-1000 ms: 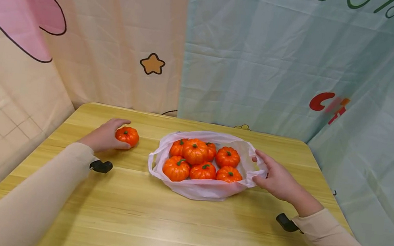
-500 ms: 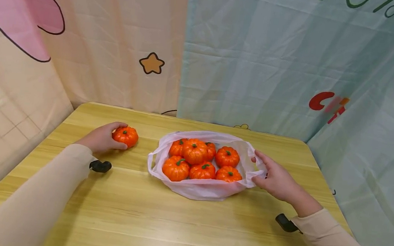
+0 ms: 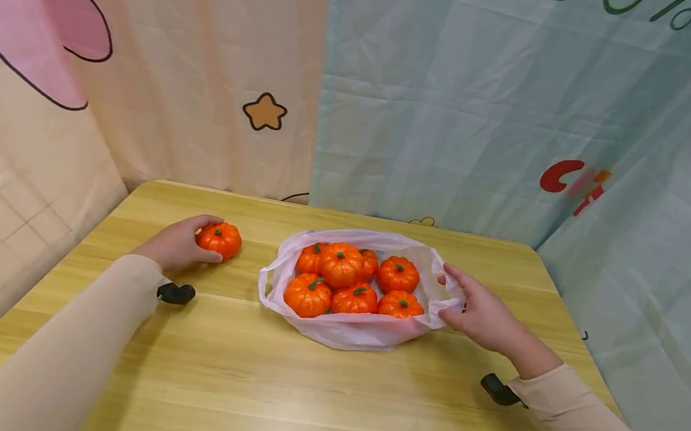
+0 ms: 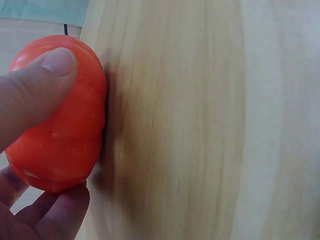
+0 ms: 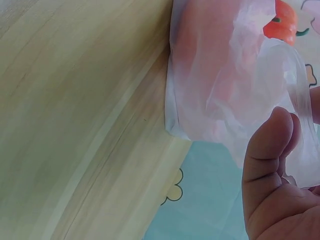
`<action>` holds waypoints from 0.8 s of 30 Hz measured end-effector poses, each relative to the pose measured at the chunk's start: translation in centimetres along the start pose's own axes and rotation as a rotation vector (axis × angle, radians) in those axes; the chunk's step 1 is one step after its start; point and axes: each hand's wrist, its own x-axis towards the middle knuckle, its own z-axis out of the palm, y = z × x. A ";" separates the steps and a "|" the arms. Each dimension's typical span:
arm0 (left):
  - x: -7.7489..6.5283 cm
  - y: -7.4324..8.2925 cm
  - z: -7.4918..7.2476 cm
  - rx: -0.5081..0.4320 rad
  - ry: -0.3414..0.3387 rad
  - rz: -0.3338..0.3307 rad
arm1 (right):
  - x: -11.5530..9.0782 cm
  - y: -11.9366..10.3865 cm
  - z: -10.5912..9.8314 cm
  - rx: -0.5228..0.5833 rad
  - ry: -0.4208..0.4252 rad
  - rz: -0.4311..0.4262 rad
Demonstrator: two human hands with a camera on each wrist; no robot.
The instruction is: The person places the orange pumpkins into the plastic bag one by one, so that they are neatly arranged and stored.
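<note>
My left hand (image 3: 177, 242) grips a small orange pumpkin (image 3: 219, 240) with a green stem at the table's left. In the left wrist view the thumb lies across one side of the pumpkin (image 4: 75, 125) and fingertips touch the opposite side. A thin white plastic bag (image 3: 364, 335) stands open at the middle, with several similar pumpkins (image 3: 341, 265) inside. On the bag's right side, my right hand (image 3: 494, 318) holds the rim by its handle loop. The right wrist view has the thumb of that hand (image 5: 280, 185) against the translucent plastic; its other fingers are mostly hidden.
Both hands work over a light wooden table (image 3: 299, 395). Printed fabric curtains (image 3: 434, 112) hang close behind its back edge and along both sides. Dark wrist-worn pieces (image 3: 176, 294) jut out beneath both sleeves.
The left thumb and fingers have drawn in around the pumpkin, which has shifted slightly left. My right hand and the bag have hardly moved.
</note>
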 end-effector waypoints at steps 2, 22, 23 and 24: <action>0.0 0.0 0.0 -0.001 -0.001 -0.002 | 0.0 0.1 0.0 -0.009 0.003 0.002; 0.0 0.1 0.0 -0.018 -0.007 -0.006 | 0.0 0.0 0.1 0.004 0.007 -0.008; -0.1 0.1 0.0 -0.019 -0.008 -0.006 | 0.0 0.0 0.1 0.003 0.008 -0.008; -0.1 0.1 -0.1 -0.019 -0.008 -0.005 | 0.0 0.0 0.1 0.003 0.008 -0.007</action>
